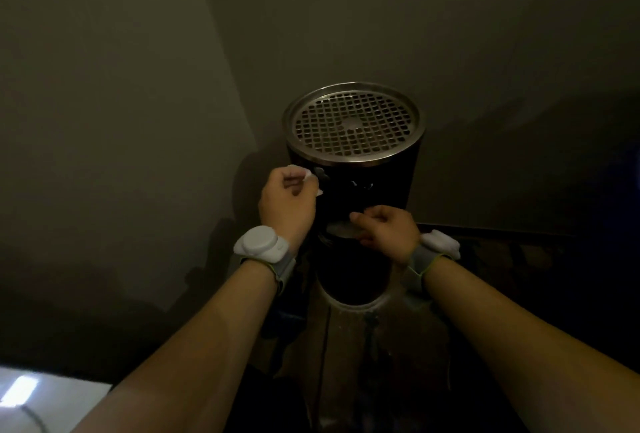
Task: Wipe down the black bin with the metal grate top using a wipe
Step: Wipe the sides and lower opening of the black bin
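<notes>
A tall black cylindrical bin [374,186] stands in a dim corner, topped by a round metal grate [353,124] in a steel rim. My left hand [287,204] is closed around a crumpled white wipe [308,176] and presses it against the bin's upper left side, just under the rim. My right hand [388,231] rests lower on the bin's front with its fingers curled on the edge of an opening there. Whether the right hand holds anything is too dark to tell. The bin's lower body is partly hidden behind my hands.
Plain walls meet in a corner close behind and to the left of the bin. A dark floor surface [381,346] stretches below the bin. A pale lit patch [41,401] lies at the bottom left. Both wrists wear white bands.
</notes>
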The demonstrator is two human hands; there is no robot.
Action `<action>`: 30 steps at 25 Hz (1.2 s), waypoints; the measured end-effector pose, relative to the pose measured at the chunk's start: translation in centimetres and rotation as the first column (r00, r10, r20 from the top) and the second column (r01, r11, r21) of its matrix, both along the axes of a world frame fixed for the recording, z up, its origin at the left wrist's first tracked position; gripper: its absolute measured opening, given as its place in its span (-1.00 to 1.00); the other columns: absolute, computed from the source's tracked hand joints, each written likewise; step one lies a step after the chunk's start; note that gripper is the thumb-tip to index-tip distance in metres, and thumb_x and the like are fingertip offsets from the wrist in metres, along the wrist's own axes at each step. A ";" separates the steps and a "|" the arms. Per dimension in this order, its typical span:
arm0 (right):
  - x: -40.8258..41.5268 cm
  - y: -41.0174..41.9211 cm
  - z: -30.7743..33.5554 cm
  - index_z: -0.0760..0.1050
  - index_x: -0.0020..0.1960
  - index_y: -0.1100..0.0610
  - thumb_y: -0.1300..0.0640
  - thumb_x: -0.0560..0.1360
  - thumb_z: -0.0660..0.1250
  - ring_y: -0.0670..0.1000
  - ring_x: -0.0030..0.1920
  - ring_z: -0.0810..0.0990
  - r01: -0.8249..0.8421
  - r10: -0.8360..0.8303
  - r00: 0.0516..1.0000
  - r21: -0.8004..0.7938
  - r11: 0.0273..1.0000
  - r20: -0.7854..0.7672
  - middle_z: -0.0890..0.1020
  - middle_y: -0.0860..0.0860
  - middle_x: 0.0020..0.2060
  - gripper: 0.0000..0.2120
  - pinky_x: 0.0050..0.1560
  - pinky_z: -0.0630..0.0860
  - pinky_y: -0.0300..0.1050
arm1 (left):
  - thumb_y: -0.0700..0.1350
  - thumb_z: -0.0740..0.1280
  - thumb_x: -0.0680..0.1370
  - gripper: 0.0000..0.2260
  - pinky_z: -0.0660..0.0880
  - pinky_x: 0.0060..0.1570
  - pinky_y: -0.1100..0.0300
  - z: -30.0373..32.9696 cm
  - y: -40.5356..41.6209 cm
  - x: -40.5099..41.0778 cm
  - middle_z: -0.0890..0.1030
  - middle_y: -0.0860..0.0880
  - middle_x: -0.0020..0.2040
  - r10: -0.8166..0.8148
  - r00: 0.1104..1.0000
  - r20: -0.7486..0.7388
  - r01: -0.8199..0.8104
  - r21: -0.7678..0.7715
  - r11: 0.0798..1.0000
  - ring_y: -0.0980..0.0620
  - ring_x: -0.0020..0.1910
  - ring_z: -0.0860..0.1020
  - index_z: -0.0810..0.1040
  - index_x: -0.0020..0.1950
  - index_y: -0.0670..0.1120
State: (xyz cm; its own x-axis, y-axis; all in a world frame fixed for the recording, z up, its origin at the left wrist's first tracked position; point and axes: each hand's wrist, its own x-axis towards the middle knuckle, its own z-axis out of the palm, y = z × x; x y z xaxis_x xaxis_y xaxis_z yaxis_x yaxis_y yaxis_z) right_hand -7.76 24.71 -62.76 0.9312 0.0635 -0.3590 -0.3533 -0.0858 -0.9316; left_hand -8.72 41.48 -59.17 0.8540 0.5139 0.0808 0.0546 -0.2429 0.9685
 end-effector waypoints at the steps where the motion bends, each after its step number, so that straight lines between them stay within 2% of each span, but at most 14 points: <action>1: 0.3 0.1 0.0 0.49 0.07 0.27 0.19 0.49 0.46 0.12 -0.15 0.63 0.027 -0.025 0.999 0.075 0.997 -0.027 0.62 0.13 -0.18 -0.75 -0.10 0.58 -0.03 | 0.00 0.40 0.49 -0.95 0.50 -0.19 0.40 -0.2 0.0 0.2 0.66 0.14 -0.13 0.004 1.000 0.016 -0.004 -0.017 1.000 0.27 -0.18 0.62 0.60 -0.07 0.08; 4: 1.1 -0.1 0.2 0.44 -0.07 0.18 0.27 0.49 0.44 0.12 -0.11 0.64 0.100 -0.080 0.994 0.298 0.949 -0.080 0.63 0.18 -0.12 -0.83 -0.07 0.59 -0.06 | 0.02 0.41 0.48 -0.95 0.58 -0.08 0.25 -1.0 0.3 0.8 0.68 0.11 -0.09 0.025 0.999 0.035 -0.022 -0.088 0.996 0.22 -0.12 0.65 0.58 -0.08 0.15; 7: 1.0 -0.6 0.3 0.44 -0.13 0.14 0.33 0.51 0.40 0.16 0.05 0.64 0.116 -0.063 0.990 0.478 0.871 -0.126 0.65 0.16 -0.03 -0.83 0.17 0.55 0.01 | -0.05 0.47 0.46 -0.83 0.62 0.06 0.08 -1.9 0.4 1.4 0.67 0.05 -0.02 0.045 0.999 0.026 -0.040 -0.182 0.982 0.08 -0.02 0.67 0.55 -0.04 0.16; 10: 0.9 -0.9 0.1 0.45 -0.24 0.10 0.30 0.50 0.42 0.15 0.11 0.65 0.138 -0.044 0.984 0.595 0.792 -0.170 0.68 0.13 -0.01 -0.77 0.18 0.55 0.00 | -0.14 0.47 0.47 -0.82 0.61 0.14 0.00 -2.2 0.2 1.8 0.68 -0.02 -0.01 0.062 0.997 0.035 -0.051 -0.250 0.967 0.03 -0.01 0.67 0.57 0.00 0.08; 11: 1.0 -0.9 0.2 0.44 -0.23 0.10 0.27 0.49 0.43 0.13 0.10 0.65 0.151 -0.046 0.983 0.629 0.762 -0.180 0.68 0.13 0.03 -0.78 0.17 0.55 -0.02 | -0.16 0.47 0.48 -0.82 0.61 0.16 -0.01 -2.3 0.1 1.9 0.68 -0.04 0.01 0.061 0.997 0.039 -0.049 -0.270 0.962 0.01 0.00 0.67 0.59 0.04 0.03; 13: 1.2 -0.9 0.1 0.47 0.00 0.10 0.18 0.50 0.45 0.10 0.15 0.63 0.185 -0.065 0.978 0.674 0.715 -0.199 0.65 0.12 0.17 -0.83 0.17 0.55 -0.04 | -0.19 0.47 0.48 -0.78 0.60 0.16 0.00 -2.4 0.0 1.8 0.69 -0.09 0.02 0.058 0.997 0.044 -0.043 -0.292 0.955 -0.01 0.00 0.67 0.59 0.11 -0.07; 15: 1.4 -0.8 0.2 0.46 0.31 0.15 0.07 0.49 0.45 0.09 0.18 0.61 0.203 -0.075 0.975 0.686 0.699 -0.211 0.61 0.13 0.23 -0.57 0.16 0.54 -0.06 | -0.20 0.47 0.47 -0.77 0.62 0.14 0.02 -2.5 -0.2 1.5 0.69 -0.09 -0.01 0.051 0.998 0.048 -0.035 -0.286 0.958 0.00 -0.02 0.68 0.60 0.11 -0.09; 16: 1.5 -0.7 0.3 0.46 0.33 0.15 0.01 0.49 0.45 0.09 0.18 0.61 0.203 -0.076 0.974 0.683 0.701 -0.211 0.61 0.14 0.23 -0.53 0.16 0.54 -0.07 | -0.20 0.48 0.46 -0.79 0.62 0.12 0.03 -2.6 -0.4 1.3 0.70 -0.08 -0.04 0.042 0.998 0.055 -0.025 -0.279 0.960 0.00 -0.04 0.68 0.61 0.07 -0.07; 20: 1.7 -0.5 0.5 0.50 0.27 0.12 -0.16 0.46 0.42 0.09 0.20 0.59 0.227 -0.090 0.968 0.669 0.708 -0.232 0.60 0.14 0.20 -0.50 0.24 0.49 -0.02 | -0.20 0.52 0.42 -0.81 0.63 0.09 0.06 -2.8 -1.3 0.7 0.69 -0.04 -0.10 0.011 0.997 0.077 0.008 -0.241 0.970 0.03 -0.07 0.69 0.60 -0.05 0.00; 24: 1.9 -0.4 0.6 0.45 0.35 0.14 -0.21 0.43 0.43 0.11 0.23 0.56 0.250 -0.105 0.961 0.642 0.725 -0.255 0.58 0.16 0.22 -0.37 0.28 0.48 0.02 | -0.22 0.52 0.41 -0.81 0.63 0.07 0.06 -2.6 -2.2 0.5 0.70 -0.11 -0.10 0.044 0.995 0.094 -0.019 -0.247 0.969 0.00 -0.08 0.69 0.60 -0.06 -0.03; 30: 2.1 -0.2 0.5 0.46 0.35 0.15 -0.24 0.41 0.43 0.07 0.16 0.60 0.251 -0.107 0.960 0.621 0.742 -0.260 0.60 0.14 0.19 -0.34 0.25 0.50 0.00 | -0.22 0.52 0.43 -0.81 0.58 -0.08 0.28 -1.6 -2.8 0.4 0.69 -0.04 -0.14 0.038 0.985 0.170 -0.001 -0.209 0.978 0.12 -0.15 0.68 0.60 -0.07 0.01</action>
State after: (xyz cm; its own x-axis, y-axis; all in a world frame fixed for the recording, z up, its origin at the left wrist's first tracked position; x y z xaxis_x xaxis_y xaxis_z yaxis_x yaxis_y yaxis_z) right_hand -5.68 24.48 -62.22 0.8644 0.1846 -0.4677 -0.4780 0.5903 -0.6504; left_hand -8.28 38.68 -60.78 0.8262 0.5514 0.1155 -0.1145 -0.0364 0.9928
